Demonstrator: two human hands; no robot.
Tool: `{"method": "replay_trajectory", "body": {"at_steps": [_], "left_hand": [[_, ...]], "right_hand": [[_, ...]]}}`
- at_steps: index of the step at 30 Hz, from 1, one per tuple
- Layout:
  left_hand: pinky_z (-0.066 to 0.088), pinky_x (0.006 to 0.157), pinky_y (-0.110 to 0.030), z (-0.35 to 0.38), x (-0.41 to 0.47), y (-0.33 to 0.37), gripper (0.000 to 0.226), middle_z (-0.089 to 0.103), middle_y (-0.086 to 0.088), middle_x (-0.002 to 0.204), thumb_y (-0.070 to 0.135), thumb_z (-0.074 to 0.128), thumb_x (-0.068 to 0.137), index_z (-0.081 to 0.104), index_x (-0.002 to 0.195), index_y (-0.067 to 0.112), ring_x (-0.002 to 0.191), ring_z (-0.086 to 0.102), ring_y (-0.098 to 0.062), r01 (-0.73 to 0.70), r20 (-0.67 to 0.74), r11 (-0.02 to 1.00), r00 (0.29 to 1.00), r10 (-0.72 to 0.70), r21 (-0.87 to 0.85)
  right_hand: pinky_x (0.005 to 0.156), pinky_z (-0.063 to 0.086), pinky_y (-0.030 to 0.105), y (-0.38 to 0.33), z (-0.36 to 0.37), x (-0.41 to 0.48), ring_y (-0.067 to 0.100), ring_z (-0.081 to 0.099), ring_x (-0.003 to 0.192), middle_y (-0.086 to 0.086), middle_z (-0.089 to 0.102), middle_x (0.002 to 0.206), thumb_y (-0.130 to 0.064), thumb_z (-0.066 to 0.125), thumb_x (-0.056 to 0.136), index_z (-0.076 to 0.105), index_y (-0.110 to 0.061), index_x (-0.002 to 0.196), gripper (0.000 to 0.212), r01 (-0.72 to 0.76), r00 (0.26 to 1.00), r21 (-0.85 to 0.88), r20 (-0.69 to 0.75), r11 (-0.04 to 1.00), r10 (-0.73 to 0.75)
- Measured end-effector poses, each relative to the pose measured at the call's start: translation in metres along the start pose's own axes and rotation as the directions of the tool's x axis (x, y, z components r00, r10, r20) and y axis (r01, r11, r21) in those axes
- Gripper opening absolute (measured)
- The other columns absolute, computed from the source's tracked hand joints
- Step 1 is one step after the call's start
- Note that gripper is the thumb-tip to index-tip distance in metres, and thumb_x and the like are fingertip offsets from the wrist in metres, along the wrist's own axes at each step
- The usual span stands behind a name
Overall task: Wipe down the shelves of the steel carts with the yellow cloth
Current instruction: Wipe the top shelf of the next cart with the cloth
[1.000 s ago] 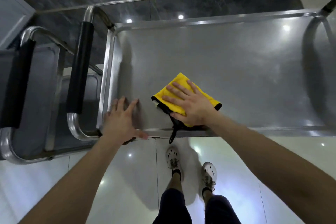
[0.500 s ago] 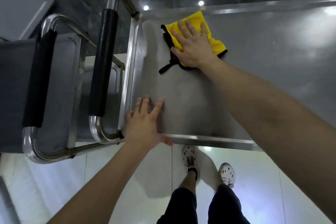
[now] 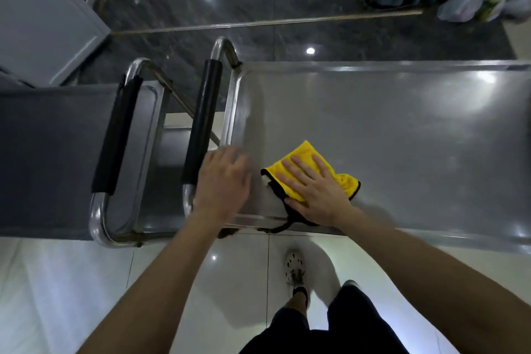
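Observation:
A folded yellow cloth [image 3: 298,156] with black edging lies near the front left corner of a steel cart's top shelf [image 3: 402,135]. My right hand [image 3: 313,190] presses flat on the cloth, fingers spread, and a black loop of the cloth hangs over the shelf's front rim. My left hand [image 3: 222,181], blurred, rests open on the shelf's left front corner beside the cloth. A second steel cart [image 3: 57,158] stands close on the left.
Black-padded handles of the right cart [image 3: 201,123] and the left cart [image 3: 116,135] stand side by side between the shelves. A grey cabinet [image 3: 43,17] is at far left. Plastic bags [image 3: 482,0] lie on the dark floor behind. My feet are below the shelf's front edge.
My right hand has drawn the cloth from the shelf's far left corner back to the front edge. My left hand has shifted slightly at the corner.

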State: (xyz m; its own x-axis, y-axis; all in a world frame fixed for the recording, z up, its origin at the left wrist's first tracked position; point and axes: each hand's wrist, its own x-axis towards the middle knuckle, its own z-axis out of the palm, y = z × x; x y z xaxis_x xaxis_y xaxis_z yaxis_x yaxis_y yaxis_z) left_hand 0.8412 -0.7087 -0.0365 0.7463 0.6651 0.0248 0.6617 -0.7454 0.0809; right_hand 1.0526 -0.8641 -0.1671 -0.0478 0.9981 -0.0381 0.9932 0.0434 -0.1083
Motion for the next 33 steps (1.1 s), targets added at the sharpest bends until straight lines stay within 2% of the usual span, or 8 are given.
{"method": "replay_trajectory", "body": {"at_steps": [3,5,7,11,18,23,27,33], "left_hand": [[0.040,0.118,-0.053,-0.018,0.012,-0.047,0.053,0.043,-0.013,0.155,0.037,0.064,0.102,0.052,0.151,0.023,0.144,0.044,-0.035,0.163,-0.225,0.985,0.959,-0.171,-0.053],[0.043,0.118,-0.057,-0.018,0.015,-0.062,0.069,0.039,-0.014,0.160,0.044,0.058,0.107,0.029,0.168,0.029,0.144,0.046,-0.036,0.328,-0.058,0.897,0.931,-0.360,-0.296],[0.054,0.108,-0.057,-0.014,0.015,-0.063,0.074,0.055,-0.009,0.144,0.049,0.053,0.110,0.013,0.171,0.037,0.124,0.063,-0.031,0.448,0.166,0.730,0.888,-0.428,-0.516],[0.065,0.086,-0.056,-0.007,0.014,-0.064,0.067,0.068,-0.008,0.123,0.044,0.049,0.112,0.013,0.168,0.046,0.091,0.077,-0.029,0.461,0.188,0.638,0.873,-0.450,-0.617],[0.060,0.092,-0.046,0.006,0.005,-0.067,0.067,0.067,-0.002,0.125,0.045,0.050,0.112,0.015,0.169,0.046,0.103,0.069,-0.022,0.437,0.120,0.665,0.876,-0.466,-0.605],[0.061,0.079,-0.038,0.012,0.003,-0.072,0.067,0.068,0.005,0.108,0.046,0.052,0.110,0.018,0.169,0.048,0.089,0.071,-0.010,0.417,0.089,0.660,0.878,-0.470,-0.625],[0.057,0.076,-0.019,0.019,0.005,-0.073,0.067,0.067,0.013,0.109,0.044,0.053,0.111,0.021,0.169,0.043,0.091,0.071,-0.004,0.382,0.034,0.684,0.885,-0.464,-0.621],[0.058,0.084,-0.018,0.016,0.010,-0.069,0.065,0.070,0.007,0.121,0.042,0.055,0.111,0.025,0.168,0.039,0.100,0.072,-0.010,0.359,-0.009,0.693,0.884,-0.467,-0.625]], "right_hand": [[0.129,0.012,0.065,-0.001,0.002,0.000,0.023,0.002,0.167,-0.003,0.011,0.180,-0.066,0.029,0.110,0.018,-0.038,0.171,0.068,-0.005,1.000,-0.026,0.011,1.000,0.005],[0.128,0.012,0.067,-0.003,0.003,0.001,0.024,0.002,0.167,-0.001,0.012,0.180,-0.065,0.030,0.109,0.020,-0.038,0.171,0.068,-0.013,1.000,-0.041,0.011,0.999,0.014],[0.127,0.013,0.069,-0.011,0.005,0.003,0.026,0.002,0.167,0.001,0.013,0.180,-0.065,0.033,0.108,0.023,-0.037,0.170,0.069,-0.022,1.000,-0.030,0.008,0.999,0.023],[0.126,0.009,0.071,-0.059,0.012,0.022,0.030,0.001,0.167,0.004,0.012,0.180,-0.064,0.036,0.106,0.022,-0.035,0.171,0.072,0.114,0.993,0.039,0.009,0.993,-0.114],[0.131,0.002,0.063,-0.049,0.006,0.103,0.021,-0.004,0.167,-0.007,0.011,0.180,-0.068,0.030,0.107,0.019,-0.044,0.170,0.068,0.335,0.939,0.064,0.053,0.940,-0.339],[0.131,0.005,0.060,0.025,-0.012,0.219,0.022,0.012,0.166,-0.003,0.023,0.178,-0.069,0.031,0.104,0.025,-0.040,0.169,0.072,0.001,1.000,0.070,0.019,0.998,-0.003],[0.130,-0.002,0.065,0.062,-0.017,0.300,0.022,0.004,0.167,-0.002,0.015,0.180,-0.074,0.018,0.102,0.016,-0.036,0.171,0.079,-0.289,0.957,0.131,0.056,0.948,0.284],[0.127,0.005,0.071,0.026,-0.018,0.269,0.030,0.012,0.166,0.005,0.020,0.179,-0.071,0.021,0.104,0.023,-0.038,0.170,0.073,-0.216,0.976,0.126,0.017,0.968,0.216]]}}
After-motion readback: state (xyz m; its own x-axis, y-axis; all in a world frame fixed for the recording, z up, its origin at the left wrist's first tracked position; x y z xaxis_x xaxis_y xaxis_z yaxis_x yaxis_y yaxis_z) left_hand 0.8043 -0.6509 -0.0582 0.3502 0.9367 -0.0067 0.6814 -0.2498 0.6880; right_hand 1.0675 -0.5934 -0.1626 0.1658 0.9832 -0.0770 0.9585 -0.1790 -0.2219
